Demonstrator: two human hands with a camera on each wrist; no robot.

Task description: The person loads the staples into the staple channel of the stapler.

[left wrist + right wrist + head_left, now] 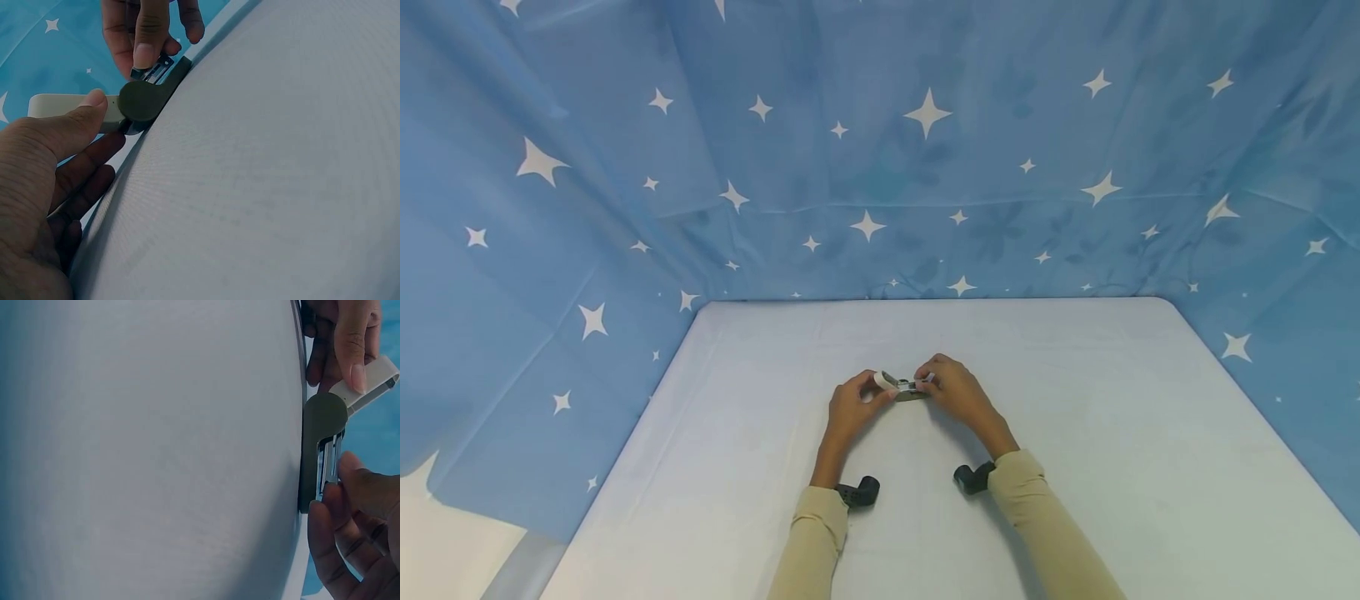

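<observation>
An opened stapler [325,415] is between the two hands, its dark green base low over the white tabletop. Its pale top cover [372,376] is swung up and back, which bares the metal staple channel [327,464]. My left hand [852,408] pinches that cover near the hinge, thumb on one side. From the other end, my right hand [957,390] pinches the channel's outer end between thumb and fingers. A small pale bit shows at the right fingertips in the head view; I cannot tell what it is.
The white table [1112,433] reaches out to both sides and ends at a rounded far edge. Blue cloth [850,167] with white stars hangs behind it and along the sides. Each wrist wears a black camera mount [859,492], and the sleeves are beige.
</observation>
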